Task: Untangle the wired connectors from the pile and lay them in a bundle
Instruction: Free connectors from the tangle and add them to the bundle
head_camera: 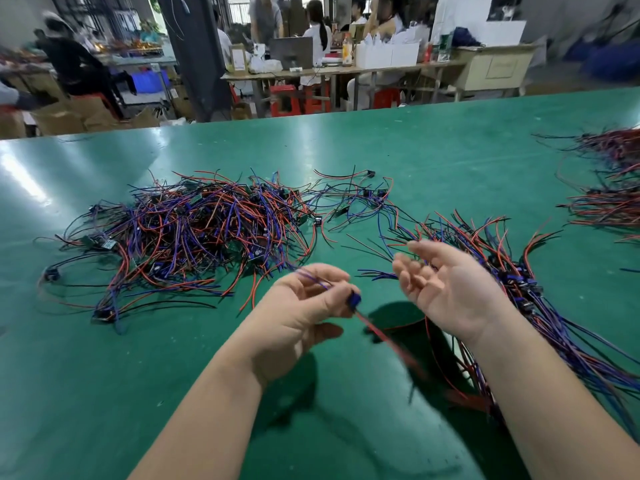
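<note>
Over green table (346,161) | left hand (294,317) pinches connector (354,301), wire (388,344) blurred | right hand (446,289) fingers (407,275) released, bundle (554,327) partly hidden

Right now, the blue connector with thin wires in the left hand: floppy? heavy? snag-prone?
Probably floppy: the small blue connector with thin red and purple wires droops from the left hand. Likely light: pinching fingers alone carry it. May snag: the tangled pile of red, purple and black wires looks interlaced.
</note>
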Available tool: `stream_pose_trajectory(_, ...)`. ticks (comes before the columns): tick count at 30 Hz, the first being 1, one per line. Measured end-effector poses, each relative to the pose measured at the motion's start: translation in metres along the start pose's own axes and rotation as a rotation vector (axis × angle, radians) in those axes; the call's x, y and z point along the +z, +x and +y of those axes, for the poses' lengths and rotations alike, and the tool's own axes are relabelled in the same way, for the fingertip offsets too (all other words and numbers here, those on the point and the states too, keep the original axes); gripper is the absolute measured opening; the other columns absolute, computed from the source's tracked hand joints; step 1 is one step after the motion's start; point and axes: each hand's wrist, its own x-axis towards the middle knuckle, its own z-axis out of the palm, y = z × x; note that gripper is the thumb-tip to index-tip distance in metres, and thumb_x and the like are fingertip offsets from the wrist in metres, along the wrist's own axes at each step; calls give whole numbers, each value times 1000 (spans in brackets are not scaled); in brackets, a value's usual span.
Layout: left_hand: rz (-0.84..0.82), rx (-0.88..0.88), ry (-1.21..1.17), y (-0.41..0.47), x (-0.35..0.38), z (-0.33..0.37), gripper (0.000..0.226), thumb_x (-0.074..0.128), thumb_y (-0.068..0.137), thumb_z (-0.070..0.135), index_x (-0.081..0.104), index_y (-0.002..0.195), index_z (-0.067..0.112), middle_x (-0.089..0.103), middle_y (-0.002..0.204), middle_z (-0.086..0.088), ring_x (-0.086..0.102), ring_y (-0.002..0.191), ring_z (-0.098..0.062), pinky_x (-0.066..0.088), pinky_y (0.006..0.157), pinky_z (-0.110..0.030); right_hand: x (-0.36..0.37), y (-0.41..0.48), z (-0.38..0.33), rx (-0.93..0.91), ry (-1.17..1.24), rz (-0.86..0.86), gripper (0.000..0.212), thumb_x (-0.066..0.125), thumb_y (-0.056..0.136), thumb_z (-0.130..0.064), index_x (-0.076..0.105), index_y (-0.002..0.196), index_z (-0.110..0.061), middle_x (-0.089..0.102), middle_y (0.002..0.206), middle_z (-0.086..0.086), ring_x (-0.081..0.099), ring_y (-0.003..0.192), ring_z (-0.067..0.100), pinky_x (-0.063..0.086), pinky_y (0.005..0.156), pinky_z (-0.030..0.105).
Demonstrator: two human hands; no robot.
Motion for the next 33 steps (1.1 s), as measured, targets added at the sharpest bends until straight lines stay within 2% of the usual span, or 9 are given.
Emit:
stream_pose_trajectory(5,211,208,-375,5,2,2,21,78,49,22,61,60,16,60,55,3,59,47,-4,51,46,-15,3,-7,18,72,-475,-253,17,58,82,11,65,91,-2,67,66,7,61,51,11,48,46,15)
stream_pose_trajectory(8,332,342,-193,10,3,-4,29,76,51,17,55,70,11,62,61,-1,61,52,-8,53,54,-17,9,-12,28,81,-480,-387,23,71,64,-7,71,87,-8,69,72,5,63,56,10,49,50,15)
stream_pose_trajectory(12,285,393,162,10,7,-16,36,85,51,14,60,76,14,72,74,2,67,63,-9,53,61,-18,14,-8,34,11,-283,-306,13,70,62,-16,65,72,-10,67,63,3,58,48,7,46,47,14)
stream_pose_trajectory(14,206,363,247,12,8,-21,32,86,57,0,66,75,17,75,78,2,70,69,-10,53,64,-18,12,-5,32,-7,-223,-242,13,69,62,-15,61,70,-10,65,61,2,54,44,5,45,45,14)
stream_pose_trajectory(18,188,236,250,11,8,-20,36,55,80,-21,69,79,12,75,85,-4,73,78,-19,57,66,-25,6,-3,22,-31,-251,-208,15,72,59,-16,65,70,-8,63,61,3,51,45,6,43,44,14)
stream_pose_trajectory(21,207,123,128,9,11,-17,4,69,81,5,68,85,7,73,78,-7,71,67,-18,56,59,-25,4,-2,25,-2,-369,-276,20,75,56,-19,67,71,-9,64,64,2,53,53,8,42,50,16)
stream_pose_trajectory(23,198,71,134,7,13,-20,24,75,66,21,70,84,6,73,74,-8,67,61,-13,55,58,-23,3,-3,31,4,-450,-291,20,75,56,-20,66,70,-10,64,64,2,54,56,9,41,57,21)
stream_pose_trajectory(28,198,-68,216,7,13,-20,10,74,76,4,73,67,8,70,70,-13,65,57,-15,57,57,-26,4,-2,31,-110,-536,-133,11,73,72,-13,64,69,-10,61,54,-4,51,45,4,36,43,15)
stream_pose_trajectory(33,-137,-296,317,-2,14,-20,14,74,78,1,74,69,11,71,75,-16,70,65,-23,58,60,-29,-5,0,2,-241,-320,53,12,69,79,-5,65,69,-9,63,53,1,52,42,6,37,38,13)
